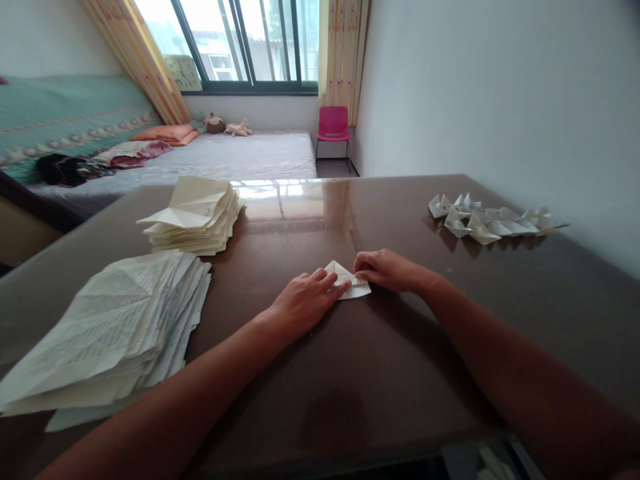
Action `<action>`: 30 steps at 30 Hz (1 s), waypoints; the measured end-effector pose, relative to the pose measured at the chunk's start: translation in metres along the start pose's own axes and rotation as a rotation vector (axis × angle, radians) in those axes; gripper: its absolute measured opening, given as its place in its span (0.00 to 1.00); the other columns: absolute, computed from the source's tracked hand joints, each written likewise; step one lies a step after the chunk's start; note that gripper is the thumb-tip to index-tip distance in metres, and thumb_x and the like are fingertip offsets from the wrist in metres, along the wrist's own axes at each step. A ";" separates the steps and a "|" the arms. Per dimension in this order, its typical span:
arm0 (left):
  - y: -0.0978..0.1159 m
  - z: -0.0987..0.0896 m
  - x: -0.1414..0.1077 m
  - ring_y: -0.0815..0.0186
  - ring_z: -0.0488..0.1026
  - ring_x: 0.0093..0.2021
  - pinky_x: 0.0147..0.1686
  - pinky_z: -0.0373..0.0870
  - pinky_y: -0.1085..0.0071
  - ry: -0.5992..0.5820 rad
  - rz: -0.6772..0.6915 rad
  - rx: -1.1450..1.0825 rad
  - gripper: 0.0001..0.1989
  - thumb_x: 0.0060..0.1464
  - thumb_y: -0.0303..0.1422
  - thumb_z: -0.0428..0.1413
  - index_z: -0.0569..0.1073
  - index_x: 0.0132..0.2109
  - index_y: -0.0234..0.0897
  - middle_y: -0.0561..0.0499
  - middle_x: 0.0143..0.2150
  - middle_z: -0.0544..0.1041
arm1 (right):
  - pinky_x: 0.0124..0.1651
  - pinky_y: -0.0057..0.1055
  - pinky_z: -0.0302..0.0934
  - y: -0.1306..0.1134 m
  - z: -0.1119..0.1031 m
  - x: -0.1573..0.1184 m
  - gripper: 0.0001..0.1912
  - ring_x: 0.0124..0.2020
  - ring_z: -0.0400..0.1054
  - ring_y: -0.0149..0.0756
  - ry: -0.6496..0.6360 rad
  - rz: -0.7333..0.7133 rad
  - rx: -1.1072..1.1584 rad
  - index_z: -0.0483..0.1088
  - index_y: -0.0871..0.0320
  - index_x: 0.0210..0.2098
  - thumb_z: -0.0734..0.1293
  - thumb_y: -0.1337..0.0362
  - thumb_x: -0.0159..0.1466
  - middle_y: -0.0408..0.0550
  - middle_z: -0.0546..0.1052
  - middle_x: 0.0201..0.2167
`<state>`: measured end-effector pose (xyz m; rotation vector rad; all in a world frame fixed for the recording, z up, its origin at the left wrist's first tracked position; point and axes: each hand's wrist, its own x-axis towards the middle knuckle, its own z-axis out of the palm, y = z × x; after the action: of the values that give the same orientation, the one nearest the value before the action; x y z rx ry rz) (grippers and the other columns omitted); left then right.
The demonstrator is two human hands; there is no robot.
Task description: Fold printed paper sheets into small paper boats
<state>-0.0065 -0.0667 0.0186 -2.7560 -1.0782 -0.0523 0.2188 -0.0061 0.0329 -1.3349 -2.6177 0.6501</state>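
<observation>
A small folded piece of white paper [356, 291], with a pointed top, lies on the brown glossy table [300, 233]. My left hand [309, 300] rests on its left part, fingers spread and pressing it down. At its right edge, my right hand [384, 269] has its thumb and fingers pinched together on the paper. The fingers cover part of the folds.
Two stacks of used paper, a yellowish one [193, 213] and a printed one [115, 327], stand on the left. Several folded paper shapes [483, 227] sit at the back right. Beyond the table are a bed [260, 152] and a pink chair [333, 124].
</observation>
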 end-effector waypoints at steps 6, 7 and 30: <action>0.008 -0.004 0.004 0.59 0.65 0.49 0.41 0.67 0.66 -0.016 -0.038 0.015 0.22 0.64 0.31 0.43 0.57 0.63 0.51 0.47 0.50 0.68 | 0.31 0.24 0.55 -0.002 -0.019 -0.008 0.12 0.26 0.66 0.29 0.178 -0.004 0.065 0.73 0.59 0.39 0.60 0.62 0.64 0.44 0.76 0.26; 0.008 -0.005 0.004 0.60 0.65 0.49 0.41 0.67 0.66 -0.021 -0.047 0.016 0.22 0.64 0.32 0.42 0.56 0.64 0.52 0.47 0.51 0.68 | 0.31 0.24 0.55 -0.004 -0.023 -0.011 0.13 0.26 0.65 0.29 0.135 -0.056 0.087 0.74 0.60 0.39 0.60 0.61 0.64 0.43 0.76 0.26; 0.008 -0.013 -0.008 0.60 0.64 0.51 0.48 0.68 0.66 -0.126 -0.085 -0.006 0.20 0.63 0.29 0.45 0.61 0.62 0.37 0.45 0.53 0.68 | 0.27 0.24 0.49 -0.003 -0.010 -0.006 0.09 0.27 0.65 0.29 -0.148 0.108 -0.122 0.70 0.56 0.33 0.66 0.56 0.60 0.43 0.76 0.30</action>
<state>-0.0066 -0.0802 0.0288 -2.7497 -1.2275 0.1080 0.2235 -0.0093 0.0437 -1.5273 -2.7580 0.6357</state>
